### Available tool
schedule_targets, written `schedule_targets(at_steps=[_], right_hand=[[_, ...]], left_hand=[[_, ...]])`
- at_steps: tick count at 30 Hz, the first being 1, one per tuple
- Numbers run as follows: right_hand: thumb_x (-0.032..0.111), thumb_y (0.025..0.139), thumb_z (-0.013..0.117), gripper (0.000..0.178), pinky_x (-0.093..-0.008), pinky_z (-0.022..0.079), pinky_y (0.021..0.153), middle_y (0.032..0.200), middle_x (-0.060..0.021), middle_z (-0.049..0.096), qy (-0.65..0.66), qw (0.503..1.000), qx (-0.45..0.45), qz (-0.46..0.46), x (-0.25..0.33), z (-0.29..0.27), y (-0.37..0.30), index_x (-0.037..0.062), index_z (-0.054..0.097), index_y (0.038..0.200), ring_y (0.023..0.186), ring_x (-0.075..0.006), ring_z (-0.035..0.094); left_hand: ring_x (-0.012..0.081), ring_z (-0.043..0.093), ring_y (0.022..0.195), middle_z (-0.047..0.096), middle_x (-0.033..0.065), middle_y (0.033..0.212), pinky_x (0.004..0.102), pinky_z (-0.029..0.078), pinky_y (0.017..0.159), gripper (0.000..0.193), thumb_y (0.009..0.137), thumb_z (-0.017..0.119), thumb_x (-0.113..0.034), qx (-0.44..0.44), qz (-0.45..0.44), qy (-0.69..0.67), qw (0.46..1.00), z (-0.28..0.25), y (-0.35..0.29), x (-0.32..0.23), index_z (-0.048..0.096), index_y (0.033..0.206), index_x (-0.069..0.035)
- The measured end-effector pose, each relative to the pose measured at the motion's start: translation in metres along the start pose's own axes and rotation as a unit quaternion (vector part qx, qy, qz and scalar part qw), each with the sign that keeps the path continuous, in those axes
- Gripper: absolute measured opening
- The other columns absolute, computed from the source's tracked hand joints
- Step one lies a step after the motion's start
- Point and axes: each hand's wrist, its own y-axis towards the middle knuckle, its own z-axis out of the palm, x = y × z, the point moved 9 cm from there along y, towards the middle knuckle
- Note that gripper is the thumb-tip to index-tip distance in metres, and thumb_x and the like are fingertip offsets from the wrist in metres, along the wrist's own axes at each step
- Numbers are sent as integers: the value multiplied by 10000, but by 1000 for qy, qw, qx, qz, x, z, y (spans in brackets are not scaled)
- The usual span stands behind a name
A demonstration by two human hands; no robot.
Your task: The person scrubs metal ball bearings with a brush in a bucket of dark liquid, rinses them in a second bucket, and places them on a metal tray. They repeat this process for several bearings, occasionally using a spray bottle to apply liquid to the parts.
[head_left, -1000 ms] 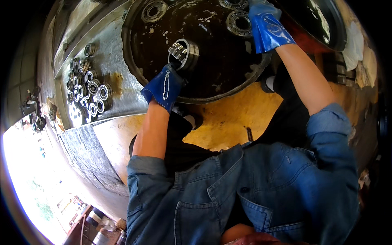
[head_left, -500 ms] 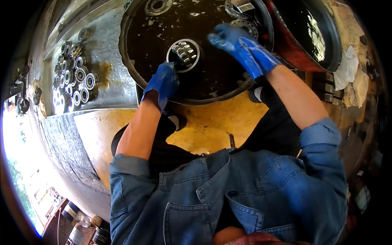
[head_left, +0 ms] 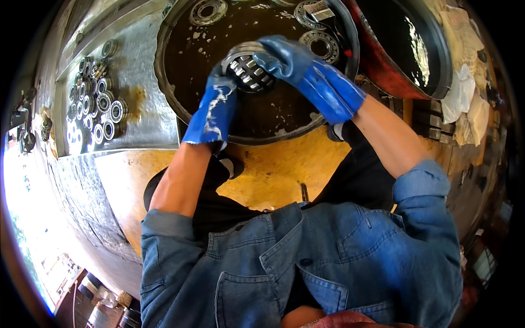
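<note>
A large roller bearing [head_left: 250, 74] with a shiny outer ring and rows of rollers is held over the round drum top [head_left: 191, 82]. My left hand [head_left: 221, 82], in a blue rubber glove, grips its left side. From the right, my right hand [head_left: 284, 57], gloved alike, closes on the ring's upper right edge. The ring's inner assembly appears tilted within the outer ring. Dark liquid with pale flecks covers the drum top. Parts of the fingers are hidden behind the bearing.
Several smaller bearings [head_left: 104, 102] stand on the metal tray [head_left: 147, 117] at left. More large bearings lie in the drum: one at the far left [head_left: 208, 12], others at the right [head_left: 319, 46]. A brush [head_left: 319, 10] rests there. A red drum [head_left: 377, 60] holds dark liquid.
My right hand has moved left from beside the bearings and taken hold of the large bearing. The bearing has tipped and shifted slightly in my left hand.
</note>
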Motion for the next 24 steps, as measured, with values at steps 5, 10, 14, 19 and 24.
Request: schedule_targets(at_steps=[5, 10, 14, 19, 24], right_hand=[[228, 943, 701, 407, -386, 536, 1014, 1192, -182, 666, 22, 988, 14, 149, -13, -2, 0, 72, 606, 1307, 1166, -291, 637], [229, 958, 680, 433, -380, 519, 1039, 1281, -174, 638, -42, 999, 26, 19, 5, 15, -16, 65, 575, 1346, 1184, -300, 631], [256, 969, 658, 424, -423, 540, 1007, 1248, -186, 643, 1, 994, -65, -88, 19, -9, -14, 57, 574, 1334, 1169, -307, 639], [447, 966, 640, 511, -382, 537, 987, 1227, -187, 660, -21, 995, 23, 90, -33, 18, -19, 74, 600, 1313, 1134, -299, 648], [325, 990, 640, 423, -338, 562, 924, 1175, -189, 663, -8, 966, -150, -210, 57, -28, -27, 45, 591, 1303, 1084, -265, 673]], left_hand=[[214, 652, 834, 699, 123, 987, 355, 538, 751, 257, 927, 557, -59, 26, -130, 134, 982, -1, 10, 29, 646, 1162, -4], [208, 678, 834, 712, 132, 1008, 350, 558, 741, 296, 911, 572, -11, -19, -120, 6, 993, -13, 2, 40, 640, 1199, 6], [167, 690, 882, 727, 104, 1035, 300, 562, 791, 309, 926, 626, -66, -25, -63, -35, 997, -11, 12, 9, 647, 1224, 13], [196, 686, 903, 729, 108, 965, 332, 531, 785, 289, 920, 578, -104, 12, -109, 167, 980, -5, 20, 66, 686, 1159, 19], [265, 695, 969, 710, 158, 1087, 368, 583, 878, 467, 827, 640, 76, -89, 9, -184, 979, -15, 2, -16, 586, 1290, 49]])
